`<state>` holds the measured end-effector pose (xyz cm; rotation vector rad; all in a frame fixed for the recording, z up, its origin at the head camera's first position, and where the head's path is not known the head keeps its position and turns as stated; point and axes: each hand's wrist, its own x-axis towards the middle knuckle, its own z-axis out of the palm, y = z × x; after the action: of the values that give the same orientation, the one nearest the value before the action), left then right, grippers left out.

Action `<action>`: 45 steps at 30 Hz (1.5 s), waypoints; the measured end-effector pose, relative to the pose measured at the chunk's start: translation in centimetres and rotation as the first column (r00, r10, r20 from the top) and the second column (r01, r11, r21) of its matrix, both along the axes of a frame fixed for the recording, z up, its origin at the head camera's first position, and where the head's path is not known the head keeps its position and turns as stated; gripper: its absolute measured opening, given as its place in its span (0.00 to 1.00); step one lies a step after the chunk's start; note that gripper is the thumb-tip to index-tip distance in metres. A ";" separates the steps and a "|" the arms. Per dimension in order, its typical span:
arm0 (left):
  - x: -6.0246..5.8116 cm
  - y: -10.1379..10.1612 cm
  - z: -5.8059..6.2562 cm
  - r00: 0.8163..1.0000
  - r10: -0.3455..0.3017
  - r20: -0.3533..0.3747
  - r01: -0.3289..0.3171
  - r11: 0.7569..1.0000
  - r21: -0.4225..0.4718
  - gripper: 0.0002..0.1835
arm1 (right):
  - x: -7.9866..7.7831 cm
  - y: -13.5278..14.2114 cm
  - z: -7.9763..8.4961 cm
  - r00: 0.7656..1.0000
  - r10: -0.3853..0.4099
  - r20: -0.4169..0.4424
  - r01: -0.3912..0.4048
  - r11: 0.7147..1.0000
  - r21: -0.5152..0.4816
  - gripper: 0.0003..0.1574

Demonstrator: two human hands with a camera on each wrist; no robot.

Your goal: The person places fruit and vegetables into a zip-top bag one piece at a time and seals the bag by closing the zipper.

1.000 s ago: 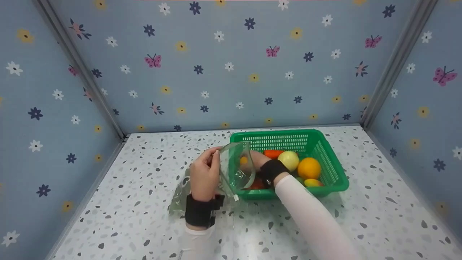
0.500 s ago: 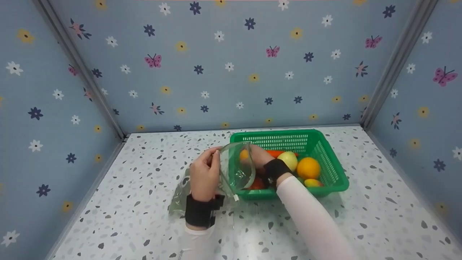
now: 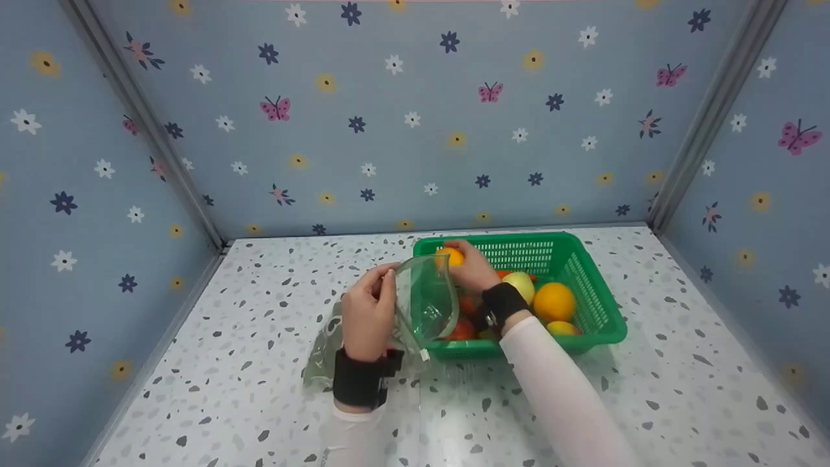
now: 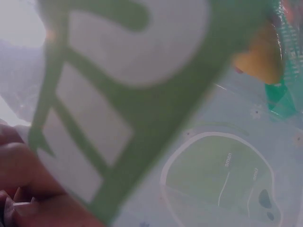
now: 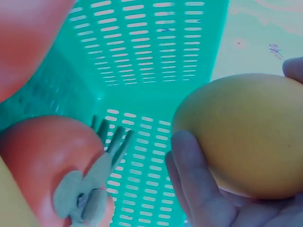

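My left hand (image 3: 368, 318) grips the rim of a clear zip bag (image 3: 408, 305), its mouth held apart toward the basket. Green and white print on the bag (image 4: 220, 177) fills much of the left wrist view. A smooth orange-yellow fruit (image 3: 450, 258) is in my right hand (image 3: 473, 267), raised by the back left rim of the green plastic basket (image 3: 613, 331), right at the bag's mouth. Fingers curl round that fruit (image 5: 246, 137) in the right wrist view. Through the bag, the fruit (image 4: 262, 56) shows at upper right in the left wrist view.
In the basket are an orange (image 3: 555, 302), a pale yellow-green round fruit (image 3: 521, 287), a carrot-like orange piece (image 3: 504, 275), a yellow fruit (image 3: 563, 328) and a red fruit (image 3: 462, 330). One red fruit with a leafy cap (image 5: 52, 151) shows close up. Flowered panels (image 3: 415, 149) enclose the speckled table.
My right hand has lifted the orange-yellow fruit up out of the basket toward its back left rim. The left hand and the bag have stayed in place.
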<state>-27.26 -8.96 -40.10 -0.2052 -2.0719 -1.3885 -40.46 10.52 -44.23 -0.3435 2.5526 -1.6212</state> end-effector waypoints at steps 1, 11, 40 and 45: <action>0.0 0.0 0.0 1.000 -0.001 -0.004 0.001 1.000 -0.003 0.10 | 0.1 0.2 0.2 1.000 -0.011 -0.002 0.011 1.000 -0.015 0.42; 0.0 0.0 -0.1 1.000 -0.005 -0.013 0.005 1.000 -0.004 0.10 | 2.3 2.8 2.8 0.992 -0.110 -0.060 0.096 0.974 -0.207 0.40; 0.1 0.6 0.3 1.000 -0.009 -0.004 0.009 0.999 -0.043 0.11 | 7.9 -4.2 2.3 0.932 0.360 -0.045 -0.362 0.931 -0.054 0.35; 0.2 0.7 0.3 0.999 0.010 -0.034 -0.012 0.998 -0.060 0.10 | 6.5 -6.8 1.8 0.912 0.397 -0.104 -0.398 0.917 0.013 0.22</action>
<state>-27.08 -8.24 -39.82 -0.2406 -2.0855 -1.3086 -34.00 3.77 -42.42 -0.9057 2.3379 -1.4912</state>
